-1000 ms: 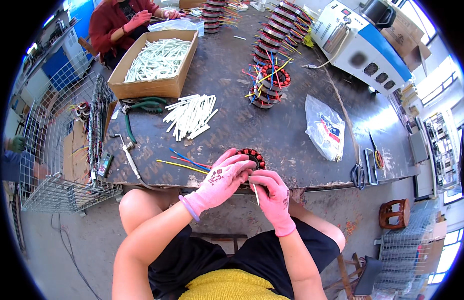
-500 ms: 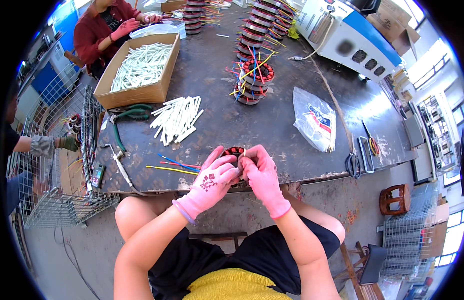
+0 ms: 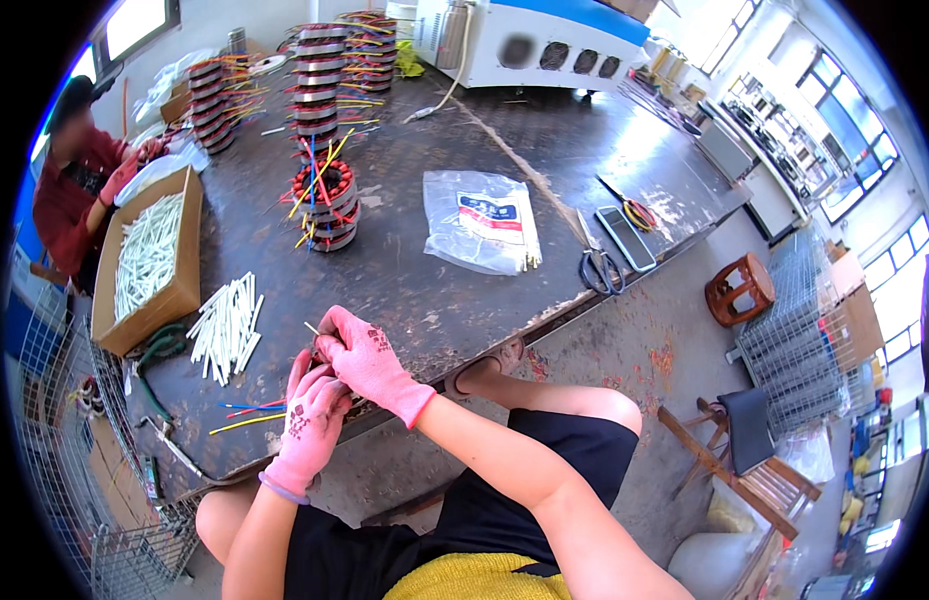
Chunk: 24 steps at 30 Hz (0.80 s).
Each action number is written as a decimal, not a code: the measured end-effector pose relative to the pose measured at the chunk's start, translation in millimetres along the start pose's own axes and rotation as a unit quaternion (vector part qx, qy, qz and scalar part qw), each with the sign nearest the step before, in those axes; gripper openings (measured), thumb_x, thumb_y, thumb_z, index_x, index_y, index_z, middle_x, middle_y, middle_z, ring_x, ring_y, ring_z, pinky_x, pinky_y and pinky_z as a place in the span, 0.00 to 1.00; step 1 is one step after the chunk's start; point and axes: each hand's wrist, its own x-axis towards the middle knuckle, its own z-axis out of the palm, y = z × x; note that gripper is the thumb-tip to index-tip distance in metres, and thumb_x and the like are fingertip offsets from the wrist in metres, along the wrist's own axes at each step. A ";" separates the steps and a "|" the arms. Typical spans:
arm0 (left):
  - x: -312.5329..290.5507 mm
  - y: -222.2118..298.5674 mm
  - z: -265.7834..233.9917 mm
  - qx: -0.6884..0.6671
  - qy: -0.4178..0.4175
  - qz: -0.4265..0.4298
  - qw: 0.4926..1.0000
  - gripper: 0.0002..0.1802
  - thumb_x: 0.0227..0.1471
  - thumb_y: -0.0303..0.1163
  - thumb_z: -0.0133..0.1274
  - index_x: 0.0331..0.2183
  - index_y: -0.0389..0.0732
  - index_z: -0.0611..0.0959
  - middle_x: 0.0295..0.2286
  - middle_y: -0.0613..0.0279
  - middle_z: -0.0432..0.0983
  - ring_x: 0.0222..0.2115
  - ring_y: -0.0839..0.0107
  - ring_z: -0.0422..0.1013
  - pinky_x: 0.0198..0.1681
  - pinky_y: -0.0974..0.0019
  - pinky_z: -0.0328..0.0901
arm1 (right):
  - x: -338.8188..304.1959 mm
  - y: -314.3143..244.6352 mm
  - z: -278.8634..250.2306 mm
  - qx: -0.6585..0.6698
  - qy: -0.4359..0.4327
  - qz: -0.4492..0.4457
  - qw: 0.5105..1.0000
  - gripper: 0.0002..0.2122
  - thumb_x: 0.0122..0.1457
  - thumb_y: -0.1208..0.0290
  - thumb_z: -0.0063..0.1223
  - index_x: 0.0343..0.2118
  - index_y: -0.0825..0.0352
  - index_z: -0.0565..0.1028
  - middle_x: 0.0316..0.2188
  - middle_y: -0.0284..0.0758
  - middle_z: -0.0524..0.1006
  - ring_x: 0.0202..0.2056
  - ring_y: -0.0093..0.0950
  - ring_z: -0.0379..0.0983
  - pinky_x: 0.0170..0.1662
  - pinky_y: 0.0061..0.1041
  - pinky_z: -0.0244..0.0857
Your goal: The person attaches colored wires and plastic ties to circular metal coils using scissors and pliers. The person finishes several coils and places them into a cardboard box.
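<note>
Both my hands wear pink gloves and meet at the table's near edge. My left hand [image 3: 313, 425] is closed around a wound motor stator, mostly hidden by the gloves; its yellow, red and blue wires [image 3: 247, 424] stick out to the left. My right hand [image 3: 370, 368] lies just above and beside the left, thumb and forefinger pinched on a thin pale stick [image 3: 312, 328] whose tip pokes out. Beyond them lies a loose pile of white tubes [image 3: 228, 328]. Farther off stands a short stack of stators [image 3: 335, 212] with red windings and coloured leads.
A carton [image 3: 192, 280] of white tubes stands left, near green-handled pliers [image 3: 155, 390]. A plastic bag [image 3: 455, 225], scissors [image 3: 599, 272] and a phone [image 3: 627, 240] lie right. Taller stator stacks [image 3: 318, 85] and a white-blue machine [image 3: 515, 45] stand behind. A person [image 3: 75, 205] sits far left.
My view has swung to the right, so the table sits farther left in it. My right hand has turned over the stator, which is now mostly covered, and a pale tip shows from its fingers.
</note>
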 end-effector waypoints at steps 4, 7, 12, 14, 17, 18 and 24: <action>-0.1 3.3 1.2 -0.008 0.004 -0.015 1.000 0.10 0.46 0.22 0.56 0.35 0.41 0.79 0.36 0.56 0.77 0.47 0.56 0.72 0.64 0.42 0.51 | -13.9 -15.6 -83.9 -0.042 0.093 -0.021 0.995 0.16 0.64 0.57 0.52 0.42 0.68 0.77 0.32 0.35 0.79 0.33 0.23 0.75 0.37 0.25 0.70; -6.4 -2.3 -1.3 -0.010 0.006 -0.019 1.000 0.10 0.46 0.22 0.56 0.35 0.41 0.79 0.36 0.56 0.78 0.47 0.57 0.72 0.64 0.41 0.52 | -37.9 5.1 -176.1 -0.384 0.289 -0.073 0.874 0.09 0.58 0.66 0.56 0.38 0.62 0.81 0.32 0.38 0.79 0.34 0.36 0.77 0.39 0.33 0.71; -4.5 -0.5 4.5 -0.003 0.005 -0.015 1.000 0.11 0.46 0.21 0.56 0.35 0.42 0.79 0.36 0.58 0.78 0.47 0.58 0.72 0.63 0.41 0.52 | -37.3 51.7 -252.9 -0.655 0.223 -0.080 0.718 0.08 0.55 0.68 0.56 0.38 0.55 0.80 0.36 0.29 0.75 0.40 0.30 0.72 0.42 0.33 0.66; -2.7 -0.5 2.2 -0.004 -0.011 -0.008 1.000 0.11 0.46 0.21 0.55 0.35 0.42 0.78 0.35 0.60 0.78 0.47 0.58 0.72 0.63 0.41 0.52 | -33.0 60.8 -258.7 -0.689 0.195 -0.067 0.694 0.07 0.55 0.69 0.56 0.37 0.55 0.80 0.36 0.28 0.75 0.41 0.29 0.72 0.43 0.33 0.66; -0.9 3.0 1.1 -0.007 -0.009 -0.006 1.000 0.11 0.46 0.20 0.55 0.35 0.42 0.78 0.35 0.61 0.78 0.46 0.58 0.72 0.63 0.41 0.52 | -37.7 66.4 -262.4 -0.704 0.159 -0.067 0.689 0.08 0.56 0.69 0.54 0.38 0.54 0.80 0.37 0.27 0.75 0.42 0.29 0.72 0.43 0.33 0.66; -2.2 2.6 -0.3 -0.005 -0.006 -0.007 1.000 0.11 0.46 0.20 0.55 0.35 0.42 0.78 0.35 0.62 0.78 0.46 0.58 0.72 0.63 0.41 0.52 | -43.2 64.2 -256.8 -0.698 0.151 -0.064 0.697 0.08 0.56 0.69 0.54 0.39 0.54 0.80 0.38 0.27 0.75 0.42 0.29 0.72 0.43 0.33 0.66; -2.9 1.3 0.0 0.006 -0.002 -0.010 1.000 0.10 0.47 0.20 0.55 0.35 0.41 0.78 0.35 0.60 0.78 0.47 0.58 0.72 0.63 0.40 0.51 | -85.7 39.9 -219.9 -0.677 0.090 -0.088 0.725 0.11 0.54 0.68 0.56 0.41 0.58 0.79 0.39 0.28 0.74 0.42 0.29 0.71 0.45 0.33 0.66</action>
